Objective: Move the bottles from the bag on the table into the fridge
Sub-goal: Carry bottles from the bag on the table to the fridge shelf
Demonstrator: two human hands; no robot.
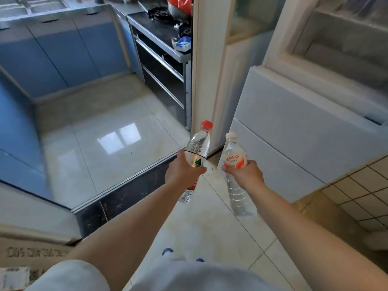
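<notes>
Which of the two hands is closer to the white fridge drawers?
Right. The right hand, gripping the white-capped bottle, is just beside the fridge drawers. The left hand, gripping the red-capped bottle, is further left, toward the kitchen.

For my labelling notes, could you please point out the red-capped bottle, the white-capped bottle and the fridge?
Red-capped bottle (198, 143): head view, on its clear upper body, below the cap.
White-capped bottle (233, 149): head view, on its clear shoulder, above the label.
Fridge (294, 114): head view, on the white lower drawer front.
</notes>
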